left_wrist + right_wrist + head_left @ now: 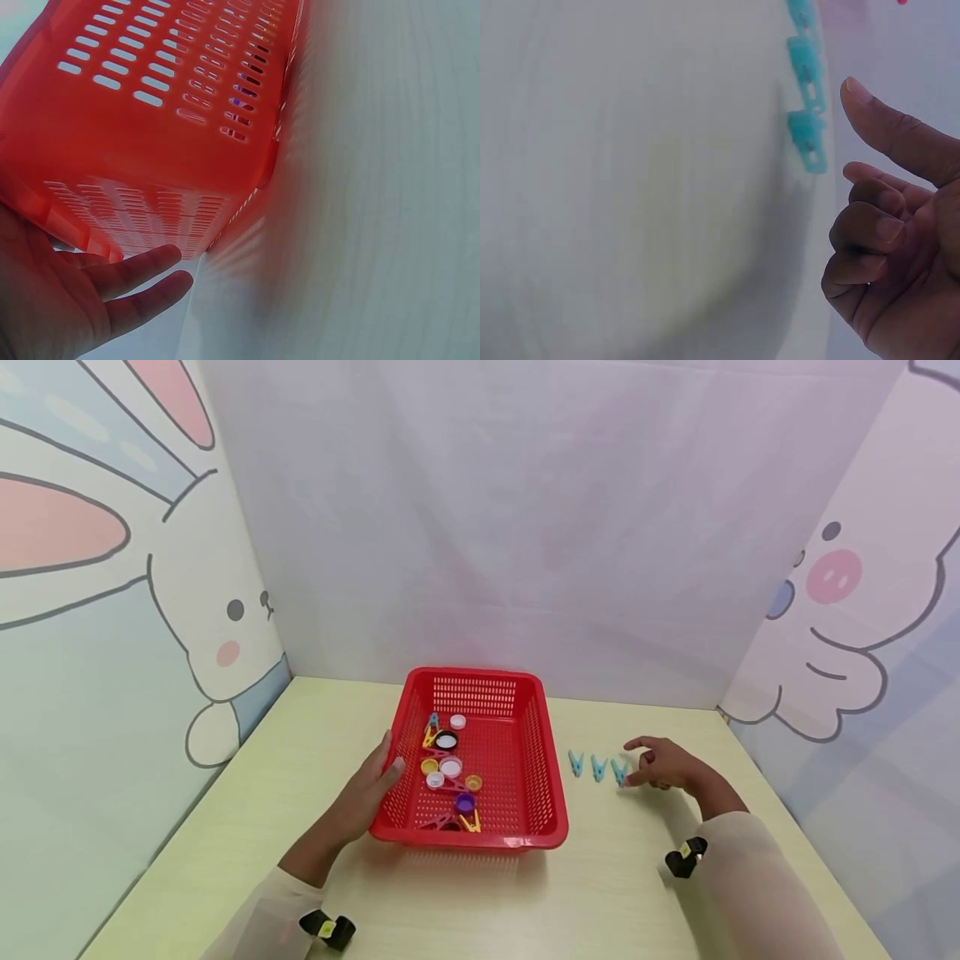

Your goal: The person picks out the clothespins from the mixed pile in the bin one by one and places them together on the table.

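My left hand (366,793) holds the left side rim of a red plastic basket (555,814); its thumb lies over the rim. In the left wrist view, two fingers (139,271) extend loosely along the outside wall. Three light-blue clothespins stand in a row right of the basket: a left one (576,763), a middle one (598,767) and a right one (619,772). Beside the right one hovers my right hand (663,766), thumb and index finger apart, other fingers bent. The right wrist view shows nothing in its grasp and a gap to the nearest clothespin (808,141).
Inside the basket, mostly on its left half, lie several bottle caps, among them a purple cap (466,802) and a black-rimmed cap (446,741), with yellow, pink and blue clothespins. The pale tabletop (600,893) meets a white back wall (495,527) and cartoon-printed side walls.
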A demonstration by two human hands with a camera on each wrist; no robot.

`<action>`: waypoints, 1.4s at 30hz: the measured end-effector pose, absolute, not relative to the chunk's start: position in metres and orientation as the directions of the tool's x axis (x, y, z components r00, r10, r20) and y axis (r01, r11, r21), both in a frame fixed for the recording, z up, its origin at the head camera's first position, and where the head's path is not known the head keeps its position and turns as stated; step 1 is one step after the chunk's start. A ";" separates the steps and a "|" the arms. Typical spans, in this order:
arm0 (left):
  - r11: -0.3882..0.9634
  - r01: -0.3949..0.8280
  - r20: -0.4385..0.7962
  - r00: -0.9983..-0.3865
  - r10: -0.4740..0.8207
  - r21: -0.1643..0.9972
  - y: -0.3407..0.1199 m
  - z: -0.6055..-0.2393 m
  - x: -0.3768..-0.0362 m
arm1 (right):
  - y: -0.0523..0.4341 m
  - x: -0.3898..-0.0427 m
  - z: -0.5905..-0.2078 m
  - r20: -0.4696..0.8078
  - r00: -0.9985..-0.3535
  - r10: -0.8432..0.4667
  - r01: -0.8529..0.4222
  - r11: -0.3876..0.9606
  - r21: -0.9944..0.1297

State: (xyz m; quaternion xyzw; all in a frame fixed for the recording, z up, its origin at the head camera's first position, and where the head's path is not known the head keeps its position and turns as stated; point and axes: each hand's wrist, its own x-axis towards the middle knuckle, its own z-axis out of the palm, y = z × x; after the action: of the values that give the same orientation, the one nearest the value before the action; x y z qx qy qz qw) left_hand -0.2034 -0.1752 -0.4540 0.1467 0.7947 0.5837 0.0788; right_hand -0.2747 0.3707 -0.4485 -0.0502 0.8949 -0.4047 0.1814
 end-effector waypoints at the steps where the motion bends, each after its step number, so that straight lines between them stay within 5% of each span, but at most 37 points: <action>1: 0.277 0.143 0.048 -0.945 0.324 0.950 -0.175 -0.454 -0.203 | 0.369 -0.276 -0.444 -0.269 -0.929 -0.252 0.036 0.665 -0.746; 16: 0.252 0.155 0.065 -0.940 0.335 0.955 -0.175 -0.455 -0.203 | 0.279 -0.296 -0.355 -0.091 -0.910 -0.404 -0.235 0.685 -0.690; 28: 0.260 0.154 0.063 -0.943 0.327 0.953 -0.174 -0.454 -0.203 | 0.218 -0.311 -0.305 -0.014 -0.909 -0.417 -0.272 0.617 -0.739; 42: 0.266 0.153 0.064 -0.948 0.313 0.952 -0.171 -0.452 -0.199 | 0.169 -0.336 -0.296 0.025 -0.921 -0.388 -0.215 0.453 -0.865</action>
State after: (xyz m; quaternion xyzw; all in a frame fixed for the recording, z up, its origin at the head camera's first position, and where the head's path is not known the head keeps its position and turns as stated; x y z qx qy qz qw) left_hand -0.1991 -0.1713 -0.4520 0.1468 0.7928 0.5876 0.0683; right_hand -0.3359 0.1695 -0.2962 -0.1777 0.8479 -0.4917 0.0881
